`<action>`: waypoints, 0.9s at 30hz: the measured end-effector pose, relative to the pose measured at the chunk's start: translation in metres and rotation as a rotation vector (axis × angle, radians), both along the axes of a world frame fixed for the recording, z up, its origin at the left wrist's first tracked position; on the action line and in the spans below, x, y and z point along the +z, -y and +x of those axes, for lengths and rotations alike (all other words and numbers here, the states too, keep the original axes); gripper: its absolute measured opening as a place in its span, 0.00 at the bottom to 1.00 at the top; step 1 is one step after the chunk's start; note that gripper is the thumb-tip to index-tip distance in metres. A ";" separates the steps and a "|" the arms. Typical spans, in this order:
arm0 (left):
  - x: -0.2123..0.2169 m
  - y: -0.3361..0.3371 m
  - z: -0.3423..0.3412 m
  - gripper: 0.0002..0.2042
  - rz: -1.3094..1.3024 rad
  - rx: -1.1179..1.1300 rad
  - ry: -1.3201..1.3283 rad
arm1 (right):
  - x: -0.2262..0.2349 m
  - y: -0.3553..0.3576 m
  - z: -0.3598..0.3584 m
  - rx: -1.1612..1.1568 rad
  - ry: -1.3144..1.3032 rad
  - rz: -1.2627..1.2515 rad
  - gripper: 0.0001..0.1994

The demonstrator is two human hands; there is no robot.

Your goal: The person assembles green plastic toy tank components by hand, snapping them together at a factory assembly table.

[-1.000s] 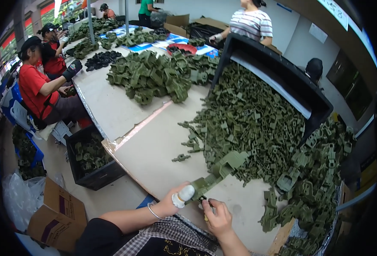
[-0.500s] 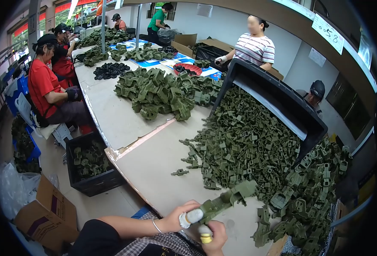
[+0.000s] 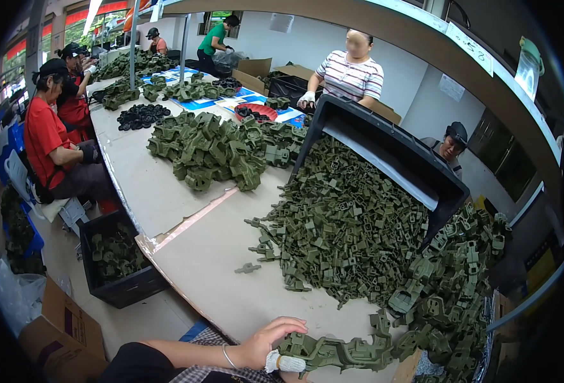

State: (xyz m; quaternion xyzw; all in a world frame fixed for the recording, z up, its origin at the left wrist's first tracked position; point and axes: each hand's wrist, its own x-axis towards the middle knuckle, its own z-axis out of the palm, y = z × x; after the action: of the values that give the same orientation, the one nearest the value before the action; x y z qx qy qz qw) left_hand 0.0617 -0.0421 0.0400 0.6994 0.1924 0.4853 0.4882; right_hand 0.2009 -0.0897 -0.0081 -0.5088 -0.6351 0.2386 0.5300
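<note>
Near the lower edge, my left hand [image 3: 264,343] is closed on one end of a long olive-green plastic toy-vehicle body [image 3: 352,352], with a white cover on its thumb. The part lies roughly level, its far end pointing right toward the loose parts. Only a sliver of skin shows beneath it, probably my right hand [image 3: 293,377]; its fingers are hidden. A large heap of small green plastic pieces [image 3: 352,223] spills from a tipped black crate [image 3: 390,159] ahead. One small piece [image 3: 248,268] sits apart on the table.
Bigger green parts [image 3: 444,293] are piled at the right, and another pile [image 3: 208,150] stands farther back. Black wheels [image 3: 142,117] lie behind it. A black bin [image 3: 125,281] and a cardboard box [image 3: 71,329] stand on the floor at left. Several people work around the table [image 3: 211,262].
The vehicle body has swung from slanting upward to nearly level and moved lower. My right hand has dropped almost out of view. The whole view has shifted slightly.
</note>
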 end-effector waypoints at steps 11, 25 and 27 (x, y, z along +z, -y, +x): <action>-0.026 -0.013 -0.019 0.28 -0.093 0.007 -0.147 | 0.025 -0.016 0.023 0.274 0.110 -0.379 0.15; -0.045 -0.028 -0.022 0.34 -0.956 -0.275 0.136 | 0.033 0.036 0.146 -0.871 0.605 -0.216 0.24; -0.045 -0.027 -0.019 0.32 -1.012 -0.352 0.437 | 0.013 0.045 0.154 -0.978 0.859 -0.334 0.25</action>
State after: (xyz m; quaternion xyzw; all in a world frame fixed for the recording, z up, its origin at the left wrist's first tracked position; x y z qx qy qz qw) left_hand 0.0429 -0.0147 -0.0053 0.2837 0.1760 0.3773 0.8638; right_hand 0.3549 -0.1348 0.0051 -0.8627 -0.4408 -0.1576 0.1915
